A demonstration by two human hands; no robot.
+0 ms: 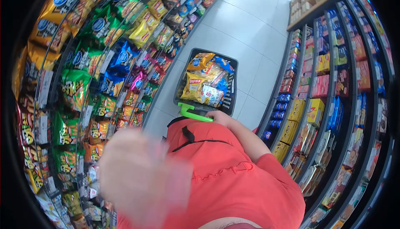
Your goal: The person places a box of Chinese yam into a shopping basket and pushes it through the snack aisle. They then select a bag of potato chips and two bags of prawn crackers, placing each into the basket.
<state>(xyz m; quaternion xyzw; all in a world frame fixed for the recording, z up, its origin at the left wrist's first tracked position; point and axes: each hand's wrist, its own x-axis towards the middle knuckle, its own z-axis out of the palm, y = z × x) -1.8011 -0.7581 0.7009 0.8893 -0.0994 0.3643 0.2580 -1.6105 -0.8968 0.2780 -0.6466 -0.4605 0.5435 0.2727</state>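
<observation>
My right hand is closed around the bright green handle of a dark rolling shopping basket in front of my red top. Several snack bags fill the basket: a yellow bag, an orange one, a white one and a blue one. Close to the camera, my left hand is raised and smeared by motion. Its fingers are not distinct, and I cannot make out whether it holds anything. Behind it is the left snack shelf.
Racks of snack bags line the left side, including green bags and blue bags. On the right, shelves carry boxed sweets and biscuits, with yellow boxes among them. A pale tiled floor runs between both sides.
</observation>
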